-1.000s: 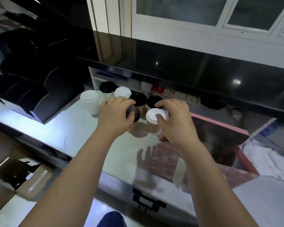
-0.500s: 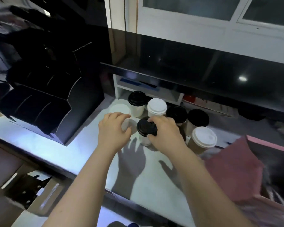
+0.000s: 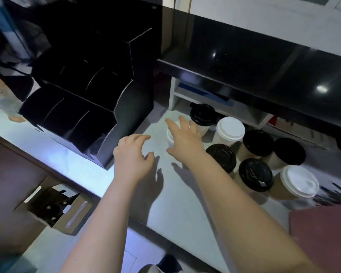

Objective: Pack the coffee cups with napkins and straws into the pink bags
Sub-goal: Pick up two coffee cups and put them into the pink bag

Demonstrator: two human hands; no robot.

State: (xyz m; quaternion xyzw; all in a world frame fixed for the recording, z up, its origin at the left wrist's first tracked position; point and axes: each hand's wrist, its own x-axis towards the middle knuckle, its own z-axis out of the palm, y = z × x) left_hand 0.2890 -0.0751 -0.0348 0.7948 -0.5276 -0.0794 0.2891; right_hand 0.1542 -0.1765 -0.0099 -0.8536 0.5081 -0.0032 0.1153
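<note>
right hand (image 3: pixel 185 140) fingers spread over white-lid cup (image 3: pixel 170 137), maybe touching | left hand (image 3: pixel 133 154) loosely curled, empty | handling: light paper, crushable; grip sidewall below lid

Both bare forearms reaching forward. Left hand (image 3: pixel 133 154) hovering palm-down, fingers loosely curled, holding nothing. Right hand (image 3: pixel 185 139) stretching farther ahead, fingers extended and spread, palm down, gripping nothing.

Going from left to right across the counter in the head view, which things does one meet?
Black organizer → left hand → right hand → nearest black-lidded cup → pink bag.
</note>
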